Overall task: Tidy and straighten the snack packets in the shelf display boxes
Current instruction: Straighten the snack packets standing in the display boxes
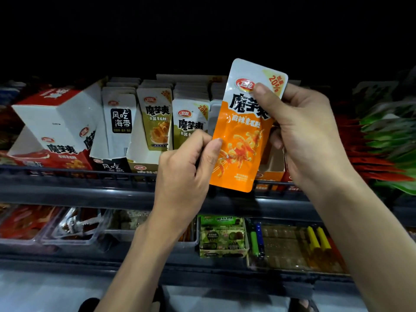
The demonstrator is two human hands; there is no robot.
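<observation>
An orange-and-white snack packet (242,140) is held upright in front of the upper shelf. My right hand (308,131) grips its upper right part, thumb across the front. My left hand (186,161) pinches its lower left edge. Behind it on the shelf stand open display boxes: an orange box (271,174), mostly hidden by the packet, an olive-green box (144,163) with olive packets (155,122) leaning, and a black-and-white box (110,166) with white seaweed packets (120,118). A red-and-white box (56,140) at the left has its lid flap raised.
A dark shelf rail (90,176) runs along the front of the upper shelf. Red and green packets (387,140) fill the right end. The lower shelf holds clear bins (74,230), a green carton (222,237) and lighters (256,239).
</observation>
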